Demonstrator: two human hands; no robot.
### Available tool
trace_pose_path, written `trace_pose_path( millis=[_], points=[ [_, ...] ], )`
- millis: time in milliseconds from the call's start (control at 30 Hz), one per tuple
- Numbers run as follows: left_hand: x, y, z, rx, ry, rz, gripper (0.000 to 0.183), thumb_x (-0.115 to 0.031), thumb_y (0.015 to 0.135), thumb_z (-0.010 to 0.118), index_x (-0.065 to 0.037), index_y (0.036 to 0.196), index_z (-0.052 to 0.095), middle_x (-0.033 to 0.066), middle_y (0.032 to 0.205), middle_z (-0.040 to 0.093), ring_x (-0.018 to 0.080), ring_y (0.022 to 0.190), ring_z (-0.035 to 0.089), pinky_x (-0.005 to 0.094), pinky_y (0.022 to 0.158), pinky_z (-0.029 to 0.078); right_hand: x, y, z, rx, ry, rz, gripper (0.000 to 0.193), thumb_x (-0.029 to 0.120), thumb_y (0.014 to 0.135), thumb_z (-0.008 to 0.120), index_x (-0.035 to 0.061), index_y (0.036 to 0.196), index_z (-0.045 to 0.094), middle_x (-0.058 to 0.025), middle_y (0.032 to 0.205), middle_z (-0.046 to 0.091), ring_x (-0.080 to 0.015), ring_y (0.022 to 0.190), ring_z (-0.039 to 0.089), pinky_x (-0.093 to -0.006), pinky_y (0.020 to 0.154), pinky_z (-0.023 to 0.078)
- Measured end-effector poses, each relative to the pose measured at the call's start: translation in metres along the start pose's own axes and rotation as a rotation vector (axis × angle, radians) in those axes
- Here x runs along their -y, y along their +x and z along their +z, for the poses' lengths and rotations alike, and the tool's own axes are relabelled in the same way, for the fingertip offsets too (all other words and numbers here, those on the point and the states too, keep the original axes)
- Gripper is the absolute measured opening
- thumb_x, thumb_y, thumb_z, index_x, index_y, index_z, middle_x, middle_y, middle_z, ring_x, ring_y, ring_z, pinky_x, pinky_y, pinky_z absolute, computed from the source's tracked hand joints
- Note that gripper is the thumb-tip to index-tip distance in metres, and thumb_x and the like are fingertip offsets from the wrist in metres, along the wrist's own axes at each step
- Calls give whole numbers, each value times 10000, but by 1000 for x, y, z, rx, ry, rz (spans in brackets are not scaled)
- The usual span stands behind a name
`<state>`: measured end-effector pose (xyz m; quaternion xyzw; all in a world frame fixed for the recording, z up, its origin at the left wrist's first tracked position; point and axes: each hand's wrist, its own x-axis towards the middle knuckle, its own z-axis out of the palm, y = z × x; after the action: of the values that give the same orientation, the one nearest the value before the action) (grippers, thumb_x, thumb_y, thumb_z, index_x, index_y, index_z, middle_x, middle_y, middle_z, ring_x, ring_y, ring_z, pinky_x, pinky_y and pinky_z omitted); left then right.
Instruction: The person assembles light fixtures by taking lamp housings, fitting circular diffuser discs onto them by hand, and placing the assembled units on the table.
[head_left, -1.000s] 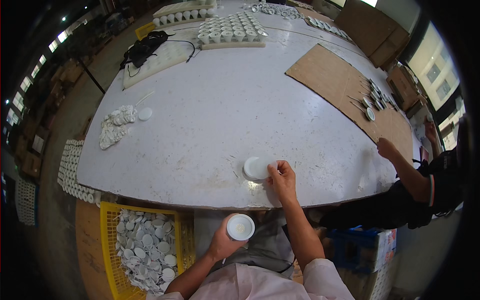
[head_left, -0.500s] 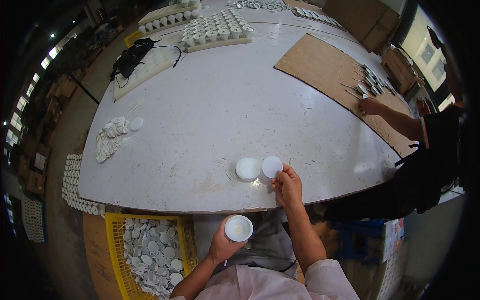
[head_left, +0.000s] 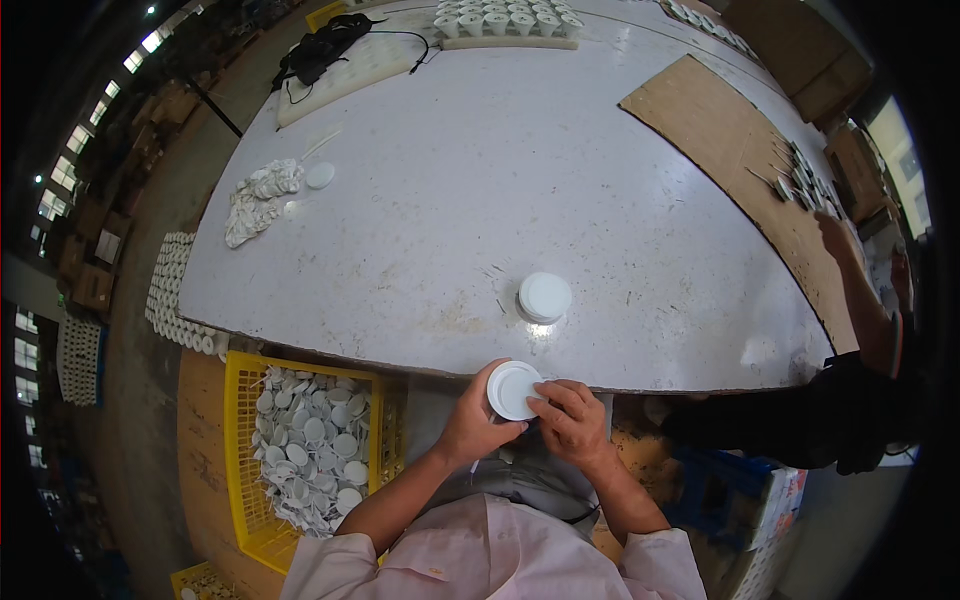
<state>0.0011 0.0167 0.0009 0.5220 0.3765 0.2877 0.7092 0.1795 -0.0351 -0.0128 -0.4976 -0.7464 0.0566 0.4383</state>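
- Head view: my left hand (head_left: 472,425) is curled around a white cup (head_left: 493,388), its fingers spread to the cup's width, the round mouth turned up.
- My right hand (head_left: 575,430) has its fingers bent nearly closed at the right edge of a thin white disc (head_left: 519,391), which lies over the cup's mouth, slightly off to the right.
- The cup and disc are in front of my body, by the near edge of the pale bench (head_left: 430,220).
- A thin white strand (head_left: 474,466) hangs below my left hand.
- Just beyond my hands, a short stack of white discs (head_left: 545,297) sits on the bench.
- To my left, below bench height, a yellow basket (head_left: 240,440) holds a heap of white round pieces (head_left: 310,440).
- Farther left on the bench, a crumpled white cloth (head_left: 260,200) lies beside a single disc (head_left: 320,176).
- At the right, a co-worker's hand (head_left: 838,238) reaches over brown cardboard (head_left: 700,110), near a cluster of stemmed pieces (head_left: 800,185).
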Motion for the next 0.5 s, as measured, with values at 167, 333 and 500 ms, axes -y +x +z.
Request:
trace_pose_path(
  millis=[167,333,500],
  points=[
    [6,-5,-2,44,-104,73,696,-29,798,683,5,1377,297,137,1251,490,201,1162,499,311,925,471,9,6,-3,55,-109,-42,411,53,602,684,100,1010,664,-79,1056,616,-279,903,612,-355,755,541],
    [-3,-10,0,-13,-64,-53,531,-122,889,608,-17,1348,364,81,1093,567,93,844,559,213,623,487,12,5,1,31,-105,-93,392,84,606,704,103,996,668,-76,1056,619,-277,914,612,-349,742,527],
    [6,-13,-2,-90,-106,-31,411,-176,940,540,-46,1315,430,33,971,596,33,662,509,187,508,428,17,7,3,28,-100,-118,370,100,616,720,100,983,667,-69,1056,619,-273,925,610,-341,734,517]
  ],
)
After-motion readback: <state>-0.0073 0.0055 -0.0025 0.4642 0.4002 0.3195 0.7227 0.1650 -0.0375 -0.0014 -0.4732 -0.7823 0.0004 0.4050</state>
